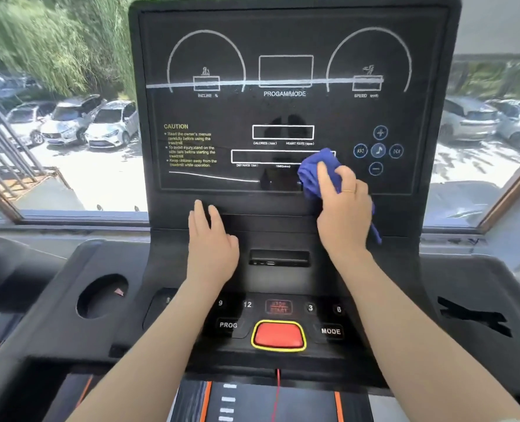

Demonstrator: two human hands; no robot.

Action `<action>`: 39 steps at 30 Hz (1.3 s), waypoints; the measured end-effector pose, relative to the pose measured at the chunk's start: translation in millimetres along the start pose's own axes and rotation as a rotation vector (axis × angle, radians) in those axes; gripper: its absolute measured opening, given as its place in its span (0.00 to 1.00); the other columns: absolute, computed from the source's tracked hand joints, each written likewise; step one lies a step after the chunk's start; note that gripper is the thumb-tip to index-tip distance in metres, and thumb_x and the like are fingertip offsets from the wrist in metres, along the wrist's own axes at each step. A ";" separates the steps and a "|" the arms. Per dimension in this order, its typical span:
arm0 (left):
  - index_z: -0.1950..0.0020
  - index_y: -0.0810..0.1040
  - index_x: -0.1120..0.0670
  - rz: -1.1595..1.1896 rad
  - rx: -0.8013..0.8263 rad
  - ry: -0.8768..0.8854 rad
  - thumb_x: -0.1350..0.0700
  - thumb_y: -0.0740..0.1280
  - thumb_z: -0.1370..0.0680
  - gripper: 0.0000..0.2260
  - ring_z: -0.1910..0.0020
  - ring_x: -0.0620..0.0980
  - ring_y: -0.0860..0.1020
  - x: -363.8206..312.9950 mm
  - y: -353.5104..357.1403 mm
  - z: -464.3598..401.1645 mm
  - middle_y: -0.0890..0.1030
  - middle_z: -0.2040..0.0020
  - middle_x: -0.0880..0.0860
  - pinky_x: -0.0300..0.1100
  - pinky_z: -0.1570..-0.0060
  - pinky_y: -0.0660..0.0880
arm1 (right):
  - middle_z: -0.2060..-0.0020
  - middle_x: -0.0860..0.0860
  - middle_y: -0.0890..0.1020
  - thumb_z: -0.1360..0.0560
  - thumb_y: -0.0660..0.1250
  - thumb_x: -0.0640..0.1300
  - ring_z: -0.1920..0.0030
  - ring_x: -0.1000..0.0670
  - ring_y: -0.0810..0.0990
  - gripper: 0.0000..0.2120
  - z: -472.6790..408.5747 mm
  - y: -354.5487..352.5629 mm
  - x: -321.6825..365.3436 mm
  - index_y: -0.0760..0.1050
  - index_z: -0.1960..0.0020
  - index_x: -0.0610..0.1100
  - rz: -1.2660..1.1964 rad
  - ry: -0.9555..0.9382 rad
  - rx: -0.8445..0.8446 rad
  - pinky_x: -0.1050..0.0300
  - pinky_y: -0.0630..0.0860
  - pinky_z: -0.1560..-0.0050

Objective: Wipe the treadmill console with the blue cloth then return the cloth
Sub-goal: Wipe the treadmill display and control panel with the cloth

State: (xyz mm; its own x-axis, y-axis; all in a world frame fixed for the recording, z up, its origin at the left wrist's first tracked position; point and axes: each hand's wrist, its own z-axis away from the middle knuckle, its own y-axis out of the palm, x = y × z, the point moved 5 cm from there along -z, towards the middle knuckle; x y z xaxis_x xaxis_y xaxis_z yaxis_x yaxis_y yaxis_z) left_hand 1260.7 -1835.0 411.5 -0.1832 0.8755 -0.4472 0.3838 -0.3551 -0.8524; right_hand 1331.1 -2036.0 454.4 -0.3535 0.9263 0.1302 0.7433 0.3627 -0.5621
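Console (286,111): black upright panel, fills most of the view; all positions below are referenced to it. A window sits behind it, parked cars outside.

Left hand (211,239): flat on the ledge under the console's lower edge, left of centre. Grip spread, fingers straight, holding nothing. Judged purpose: bracing me while the other arm works.

Right hand (344,208): at the console's lower right, just left of the round music buttons (378,150). Grip bunched round the cloth (316,172), thumb across the front and pressing it against the panel. A ring shows on one finger.

Cloth: blue, wadded not folded, touching the console over the right end of the long readout box; a tail hangs below my palm. Wadding likely gives a firmer pad for rubbing.

Stop button (278,335): red, below the console on the lower control strip, between PROG and MODE; neither hand touches it.

Status, judged: wiping under way at the bottom right. The upper dials are not reached by the cloth now. Returning the cloth is not yet done.
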 end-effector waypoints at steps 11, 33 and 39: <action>0.27 0.58 0.63 -0.043 -0.061 0.043 0.60 0.63 0.26 0.29 0.29 0.66 0.57 -26.6 2.5 9.6 0.55 0.28 0.69 0.56 0.33 0.60 | 0.45 0.43 0.79 0.38 0.59 0.34 0.58 0.41 0.76 0.29 18.9 12.3 23.4 0.77 0.39 0.48 -0.019 -0.441 0.146 0.53 0.70 0.63; 0.37 0.71 0.68 -0.055 0.037 0.218 0.63 0.63 0.30 0.23 0.35 0.70 0.67 -86.7 36.9 58.8 0.64 0.33 0.71 0.62 0.38 0.63 | 0.33 0.42 0.67 0.35 0.59 0.22 0.38 0.40 0.64 0.36 62.9 -15.9 -116.0 0.71 0.32 0.46 -0.309 0.052 0.440 0.53 0.62 0.38; 0.32 0.67 0.63 -0.010 0.068 0.228 0.61 0.62 0.25 0.22 0.27 0.62 0.56 -82.7 20.0 94.8 0.52 0.26 0.66 0.51 0.31 0.57 | 0.38 0.44 0.73 0.31 0.57 0.29 0.44 0.39 0.72 0.29 113.7 -41.3 -82.7 0.72 0.33 0.46 -0.216 -0.087 0.673 0.52 0.66 0.43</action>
State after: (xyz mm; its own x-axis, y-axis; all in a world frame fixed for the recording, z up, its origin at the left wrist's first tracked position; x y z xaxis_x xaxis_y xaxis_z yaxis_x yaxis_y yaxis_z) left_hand 1197.8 -1945.6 405.8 0.0256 0.9276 -0.3728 0.3196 -0.3609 -0.8761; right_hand 1265.1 -2139.2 374.0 -0.5179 0.8194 0.2457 0.1495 0.3695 -0.9171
